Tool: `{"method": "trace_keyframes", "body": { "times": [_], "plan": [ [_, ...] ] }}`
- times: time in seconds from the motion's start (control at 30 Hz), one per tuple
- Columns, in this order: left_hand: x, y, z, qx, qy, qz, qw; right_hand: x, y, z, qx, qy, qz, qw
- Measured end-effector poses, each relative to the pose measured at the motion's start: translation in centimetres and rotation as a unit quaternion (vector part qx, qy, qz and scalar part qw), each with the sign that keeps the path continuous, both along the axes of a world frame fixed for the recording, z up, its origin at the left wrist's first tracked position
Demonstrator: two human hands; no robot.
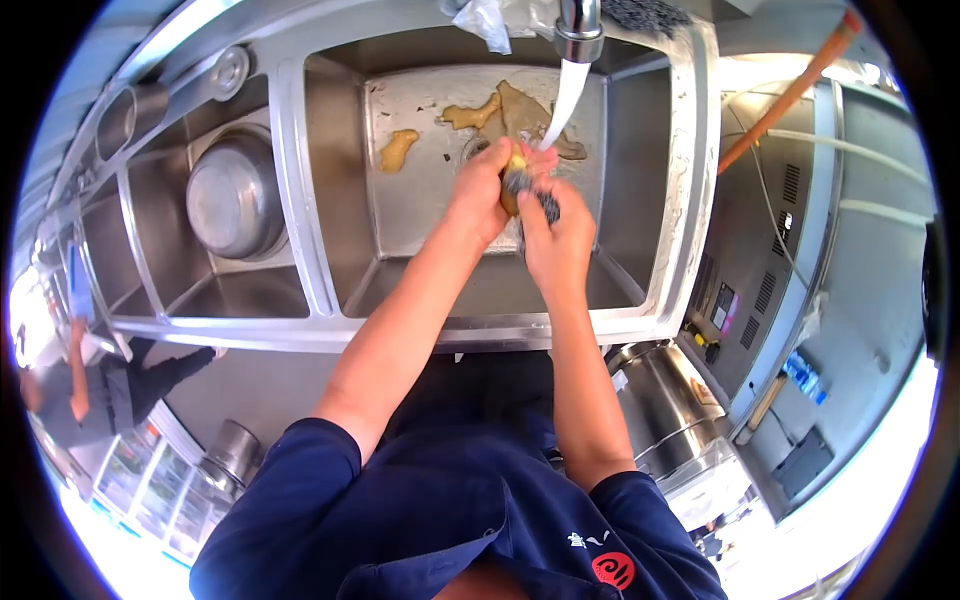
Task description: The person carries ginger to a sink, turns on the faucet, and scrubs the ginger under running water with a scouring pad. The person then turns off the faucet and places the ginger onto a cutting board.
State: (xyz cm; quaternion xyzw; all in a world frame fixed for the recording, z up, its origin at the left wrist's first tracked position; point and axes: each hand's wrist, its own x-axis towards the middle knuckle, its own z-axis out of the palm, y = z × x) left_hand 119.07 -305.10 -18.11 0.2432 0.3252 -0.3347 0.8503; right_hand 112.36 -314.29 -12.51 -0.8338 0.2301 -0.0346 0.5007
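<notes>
My left hand [484, 192] is closed around a yellow-brown piece of ginger [511, 200] above the sink [420, 215]. My right hand [560, 238] grips a dark grey steel wool scourer [517, 182] and presses it against the ginger. Water [568, 100] runs from the faucet [579, 32] close beside my fingers. Below, on the sink floor, lie a knobbly ginger root [470, 116], a smaller ginger piece [398, 150] and a larger, flatter tan piece [527, 112], partly behind the stream and my hands.
An upturned metal pot [236, 192] sits in the left basin. A crumpled plastic bag [485, 22] and dark scouring material [645, 14] lie on the back ledge. An orange-brown pole [790, 95] leans at right. Another person [85, 385] is at far left.
</notes>
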Motion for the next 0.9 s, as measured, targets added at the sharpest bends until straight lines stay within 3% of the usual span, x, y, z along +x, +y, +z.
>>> {"method": "trace_keyframes", "body": {
  "times": [0.07, 0.13, 0.17, 0.2, 0.27, 0.4, 0.47, 0.57, 0.6, 0.7, 0.77, 0.87, 0.9],
  "plan": [
    [0.3, -0.1, -0.2, -0.009, 0.022, 0.021, 1.000, -1.1, -1.1, 0.8, 0.018, 0.032, 0.049, 0.998],
    [0.6, -0.6, -0.4, -0.089, 0.019, 0.032, 0.995, -0.4, -2.8, 1.8, 0.027, -0.036, 0.000, 0.999],
    [0.5, -0.1, -2.1, -0.193, 0.017, 0.034, 0.980, 0.5, -3.7, 2.1, 0.011, -0.047, 0.003, 0.999],
    [0.7, -1.1, -1.7, -0.193, 0.013, 0.040, 0.980, 1.3, -4.0, 1.3, 0.011, -0.050, 0.010, 0.999],
    [0.7, -3.5, 0.0, -0.183, 0.005, 0.037, 0.982, 2.6, -3.9, -1.0, -0.086, -0.118, 0.086, 0.986],
    [1.6, -4.5, -2.2, -0.049, -0.065, -0.012, 0.997, 0.2, -3.7, -1.2, -0.070, -0.069, 0.126, 0.987],
    [0.1, -5.6, -0.4, -0.079, -0.052, -0.004, 0.995, 3.5, -5.2, -1.6, -0.084, -0.112, 0.113, 0.984],
    [-0.4, -6.7, 0.5, 0.036, 0.051, 0.071, 0.996, 6.6, -6.1, -2.3, -0.111, -0.076, 0.079, 0.988],
    [0.0, -6.8, 0.4, 0.036, 0.049, 0.076, 0.995, 5.3, -5.6, -3.7, -0.117, -0.159, 0.099, 0.975],
    [0.3, -6.8, -0.1, -0.015, -0.003, 0.053, 0.998, 4.0, -5.7, -2.4, -0.100, -0.109, 0.109, 0.983],
    [-0.8, -7.5, -0.1, 0.011, 0.040, 0.081, 0.996, 6.8, -7.5, -2.7, -0.105, 0.004, 0.079, 0.991],
    [0.7, -7.0, -1.3, 0.040, 0.058, 0.106, 0.992, 4.9, -5.5, -2.2, -0.097, -0.071, 0.101, 0.988],
    [1.6, -6.6, -0.1, 0.039, 0.007, 0.088, 0.995, 3.5, -5.4, -1.5, -0.061, -0.070, 0.129, 0.987]
  ]
}}
